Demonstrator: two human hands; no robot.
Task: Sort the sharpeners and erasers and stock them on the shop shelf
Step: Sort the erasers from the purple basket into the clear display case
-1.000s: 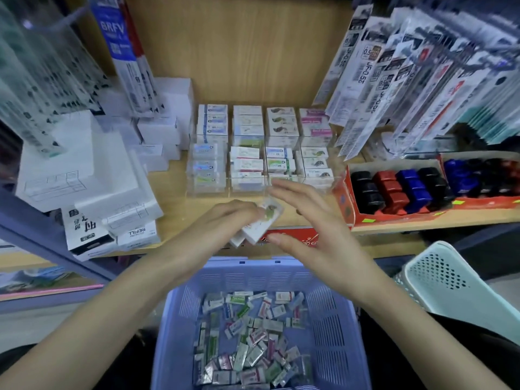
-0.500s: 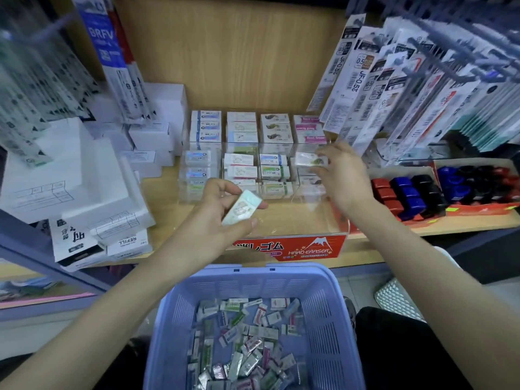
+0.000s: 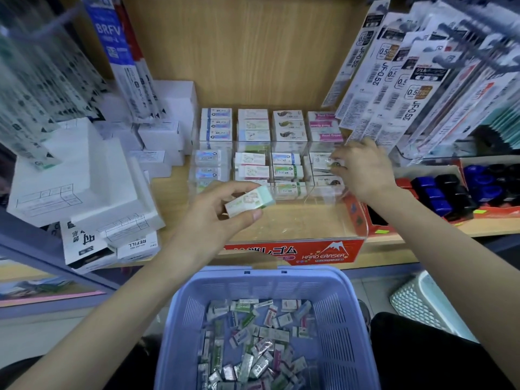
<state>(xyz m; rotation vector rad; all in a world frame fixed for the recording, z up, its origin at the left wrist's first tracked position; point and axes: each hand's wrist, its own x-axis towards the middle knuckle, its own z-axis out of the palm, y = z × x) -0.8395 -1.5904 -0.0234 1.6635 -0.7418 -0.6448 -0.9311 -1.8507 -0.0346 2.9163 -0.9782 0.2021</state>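
While the left hand (image 3: 222, 218) grips a mint-ended eraser (image 3: 250, 202) between thumb and curled fingers above the clear tray (image 3: 309, 239), the right hand (image 3: 363, 170) has moved out from the centre, where both hands met a second ago, to the tray's rightmost column. Its fingertips pinch a wrapped eraser (image 3: 323, 161) there, low among those already stacked. That suggests one eraser is being shelved now and the left hand's goes next, perhaps into the second column, whose sleeves look similar.

Counted: two hands, each holding one eraser. The tray on the shelf (image 3: 174, 198) has four columns. Its back tier shows three erasers in each, twelve in all; the front tier shows roughly three per column, though glare blurs some. A blue basket (image 3: 253, 275) below holds dozens of loose erasers, too many to count. At right, black, red and blue blocks (image 3: 439, 192), perhaps sharpeners, fill a red box; their number is unclear.
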